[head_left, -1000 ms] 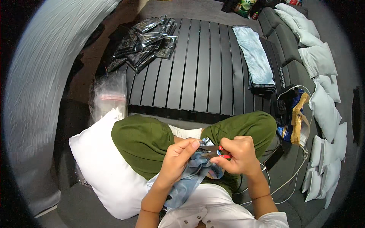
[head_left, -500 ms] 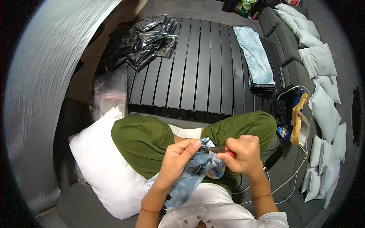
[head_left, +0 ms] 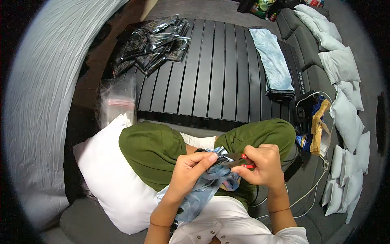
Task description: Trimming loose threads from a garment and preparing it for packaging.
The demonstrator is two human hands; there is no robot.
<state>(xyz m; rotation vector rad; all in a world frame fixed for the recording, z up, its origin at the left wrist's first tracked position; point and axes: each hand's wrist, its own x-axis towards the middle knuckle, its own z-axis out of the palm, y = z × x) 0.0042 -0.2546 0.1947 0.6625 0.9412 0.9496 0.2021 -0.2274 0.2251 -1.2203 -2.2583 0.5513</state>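
Both hands meet over the lap, working a small item.

The left hand [head_left: 191, 171] pinches the blue cloth [head_left: 207, 189]; the right hand [head_left: 264, 164] is closed on red-handled scissors [head_left: 239, 162], blades at the cloth's top edge.

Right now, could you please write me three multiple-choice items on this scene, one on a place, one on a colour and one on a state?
1. Where does the folded light-blue cloth lie?
A. on the dark slatted table
B. on the white pillow
C. on the person's lap

2. What colour are the handles of the scissors in the right hand?
A. green
B. red
C. yellow

3. What is the left hand doing?
A. resting open
B. pinching the blue fabric
C. lifting a bag

Answers: 1 A, it lies along the table's right side; 2 B, red shows between the fingers; 3 B, thumb and fingers close on the fabric.
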